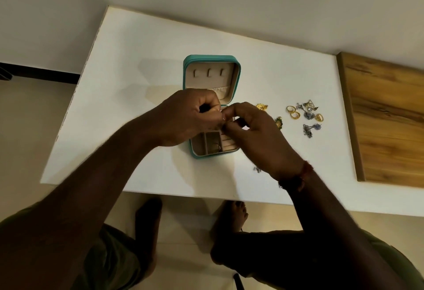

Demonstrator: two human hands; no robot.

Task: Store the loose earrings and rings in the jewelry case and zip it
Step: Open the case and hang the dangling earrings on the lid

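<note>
I find no brand, label or legible writing on any surface in the head view.

The jewelry case (pixel 212 97) lies open near the middle of the white tabletop (pixel 137 83). Its teal lid stands up at the far side, with three small beige hooks on the lining and a gathered pocket below them. The near half holds beige compartments; one ring (pixel 217 147) sits in the middle compartment. The far part of the tray is hidden behind the hands.

The left hand (pixel 190 117) is curled into a loose fist above the case, fingertips pinched together. The right hand (pixel 250 129) meets it fingertip to fingertip, also pinched. I see a small pale item between the fingertips but cannot identify it, nor tell which hand carries it. A red thread band is on the right wrist.

Loose pieces lie on the tabletop right of the case: a gold earring (pixel 262 106) just beside the right hand, a green piece (pixel 279 121) partly covered by that hand, then a cluster of gold rings (pixel 293 112) and silver earrings (pixel 308 111), with another silver earring (pixel 311 129) nearer me. A small silver piece (pixel 257 169) lies below the right hand. Detail on all of them is too fine to resolve.

A wooden panel (pixel 387 117) is cut off at the right edge.
</note>
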